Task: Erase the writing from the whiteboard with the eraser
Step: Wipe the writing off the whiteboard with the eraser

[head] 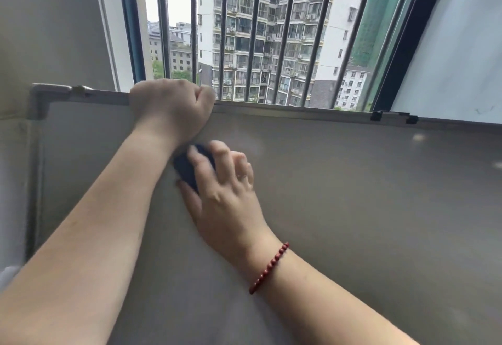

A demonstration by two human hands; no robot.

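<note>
Head view puts our 2 bare forearms nearest, rising from the bottom edge toward the whiteboard point(353, 195); the right wrist carries a red bead bracelet point(269, 268). Our right hand point(220, 181) presses a dark blue eraser point(190, 166) against the board's upper-left area, just below the top rail. Thumb and fingers wrap the eraser from both sides, so we see only a dark wedge of it between them. Its long axis seems to run from lower left to upper right, though the hand hides both ends and blur softens the edges, so we cannot be sure.

Just above, touching the eraser's region, our left hand point(172, 108) is curled tight over the board's top edge, knuckles toward us; the fingertips fold behind the rail and are out of sight.

We make out no writing on the grey, dim board surface, only faint pale smudges at the right. Its long axis runs left to right; the right end and bottom edge are cut off. 2 small black clips point(376, 115) sit on the top rail at the right.

Beyond the board stand dark window bars point(255, 32), and well beyond them apartment blocks point(271, 18).
</note>
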